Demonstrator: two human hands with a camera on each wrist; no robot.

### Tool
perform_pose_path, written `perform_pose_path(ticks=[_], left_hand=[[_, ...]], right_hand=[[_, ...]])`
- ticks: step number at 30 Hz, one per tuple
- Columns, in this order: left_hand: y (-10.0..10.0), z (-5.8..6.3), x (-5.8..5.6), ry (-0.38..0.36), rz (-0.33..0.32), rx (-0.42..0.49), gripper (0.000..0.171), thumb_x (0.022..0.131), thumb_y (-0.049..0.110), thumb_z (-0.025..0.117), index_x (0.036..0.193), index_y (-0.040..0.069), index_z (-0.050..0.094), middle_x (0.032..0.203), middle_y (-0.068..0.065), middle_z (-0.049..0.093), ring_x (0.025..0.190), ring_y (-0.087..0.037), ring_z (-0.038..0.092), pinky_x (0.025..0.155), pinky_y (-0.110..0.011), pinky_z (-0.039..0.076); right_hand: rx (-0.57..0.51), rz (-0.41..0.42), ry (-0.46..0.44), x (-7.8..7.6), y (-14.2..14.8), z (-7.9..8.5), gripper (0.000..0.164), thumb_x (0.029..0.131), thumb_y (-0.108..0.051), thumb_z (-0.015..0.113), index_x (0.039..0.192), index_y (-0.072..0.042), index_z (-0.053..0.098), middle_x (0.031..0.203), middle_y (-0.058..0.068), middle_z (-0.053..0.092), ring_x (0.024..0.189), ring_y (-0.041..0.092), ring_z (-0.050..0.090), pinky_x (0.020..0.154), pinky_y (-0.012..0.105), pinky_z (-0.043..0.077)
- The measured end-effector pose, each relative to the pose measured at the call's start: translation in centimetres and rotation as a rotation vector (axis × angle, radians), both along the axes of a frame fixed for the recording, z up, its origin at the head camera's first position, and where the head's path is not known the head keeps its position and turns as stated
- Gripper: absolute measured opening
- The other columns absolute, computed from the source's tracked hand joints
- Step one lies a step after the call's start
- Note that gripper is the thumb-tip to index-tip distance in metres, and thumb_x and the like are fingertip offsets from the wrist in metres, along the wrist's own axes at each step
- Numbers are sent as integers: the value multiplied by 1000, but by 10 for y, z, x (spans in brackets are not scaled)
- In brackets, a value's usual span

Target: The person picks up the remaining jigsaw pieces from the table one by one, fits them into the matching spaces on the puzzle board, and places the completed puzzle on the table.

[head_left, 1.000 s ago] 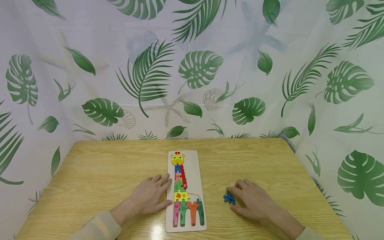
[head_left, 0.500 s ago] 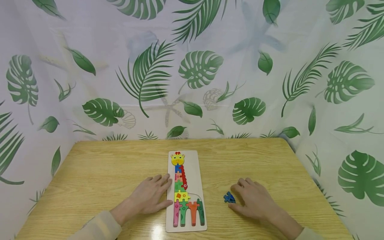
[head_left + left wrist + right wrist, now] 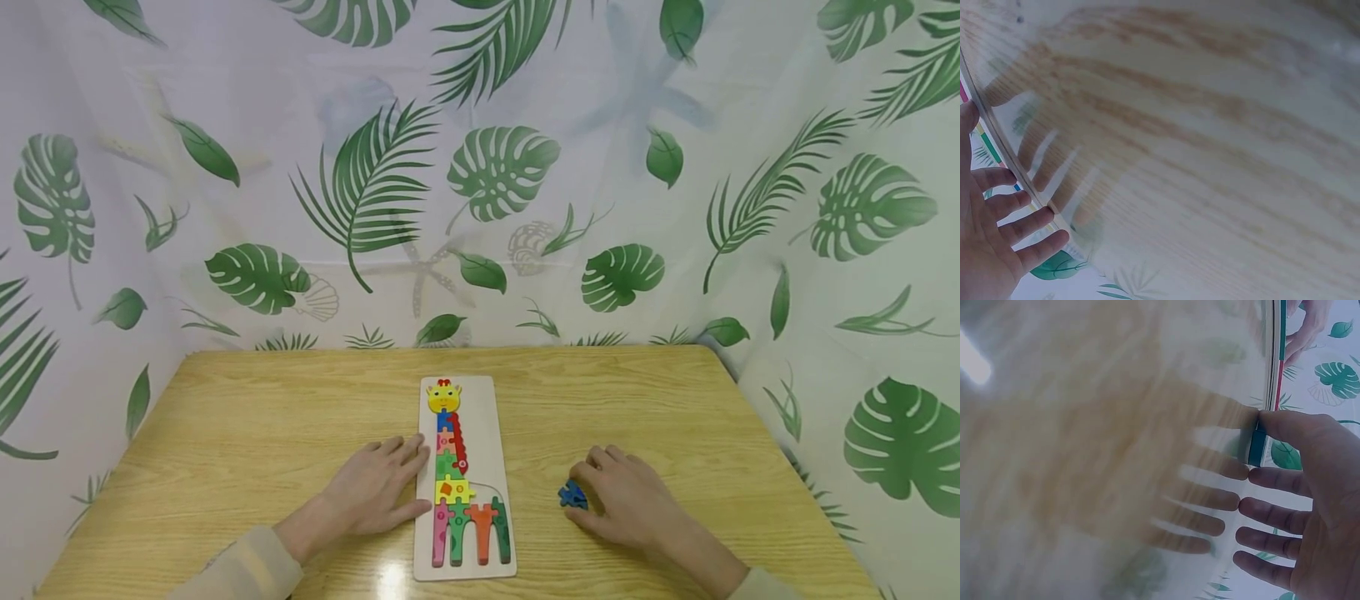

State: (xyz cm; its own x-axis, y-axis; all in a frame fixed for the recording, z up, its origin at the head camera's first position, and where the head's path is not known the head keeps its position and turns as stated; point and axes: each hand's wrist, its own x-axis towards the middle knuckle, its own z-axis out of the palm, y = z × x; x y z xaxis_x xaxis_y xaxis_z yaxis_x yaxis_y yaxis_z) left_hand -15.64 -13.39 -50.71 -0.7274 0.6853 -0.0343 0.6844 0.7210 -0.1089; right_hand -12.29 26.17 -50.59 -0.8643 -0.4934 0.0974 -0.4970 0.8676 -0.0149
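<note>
A blue jigsaw piece (image 3: 573, 495) lies on the table to the right of a wooden giraffe puzzle board (image 3: 480, 425). My right hand (image 3: 626, 500) pinches it between thumb and index finger; in the right wrist view the blue piece (image 3: 1257, 447) shows between those two fingertips, the other fingers spread beyond. My left hand (image 3: 378, 487) rests on the table, its fingertips and thumb touching the board's left edge. On the board sit a yellow giraffe head (image 3: 444, 397), a red mane piece (image 3: 458, 446), several neck and body pieces, and coloured legs (image 3: 484, 533). A bare recess (image 3: 487, 493) shows above the rear legs.
The wooden table (image 3: 300, 392) has its back edge against a white curtain (image 3: 405, 308) printed with green leaves. The curtain also hangs along both sides. Glare (image 3: 392, 575) shines near the front of the table.
My right thumb and index finger have moved slightly left and drawn in around the blue jigsaw piece. My left hand and the board have stayed in place.
</note>
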Motion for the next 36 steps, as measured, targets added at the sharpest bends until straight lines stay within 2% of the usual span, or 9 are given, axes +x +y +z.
perform_pose_path(ticks=[7,15,29,36], left_hand=[[0,1,0,-17,7,3,77,105,68,42,158,12,50,165,-12,49,143,-35,57,114,-48,54],[1,1,0,-15,6,0,78,105,69,41,158,13,50,165,-11,49,143,-34,57,114,-48,54],[0,2,0,-13,6,0,77,105,68,42,157,12,51,164,-12,49,143,-35,58,113,-48,55],[1,2,0,-7,2,3,77,105,68,43,157,12,51,164,-12,50,142,-35,59,113,-48,55]], right_hand=[[-13,17,0,-1,-3,3,32,90,-49,79,110,-25,74,93,-10,57,79,6,42,63,21,40],[-15,40,10,-2,-3,6,30,91,-47,80,108,-23,75,92,-10,57,78,6,39,62,19,38],[-32,66,3,-6,-4,7,21,91,-37,80,105,-23,75,95,-9,62,80,7,48,62,20,44],[-33,85,16,-9,-6,6,20,90,-37,81,104,-24,74,96,-10,63,84,9,54,65,25,50]])
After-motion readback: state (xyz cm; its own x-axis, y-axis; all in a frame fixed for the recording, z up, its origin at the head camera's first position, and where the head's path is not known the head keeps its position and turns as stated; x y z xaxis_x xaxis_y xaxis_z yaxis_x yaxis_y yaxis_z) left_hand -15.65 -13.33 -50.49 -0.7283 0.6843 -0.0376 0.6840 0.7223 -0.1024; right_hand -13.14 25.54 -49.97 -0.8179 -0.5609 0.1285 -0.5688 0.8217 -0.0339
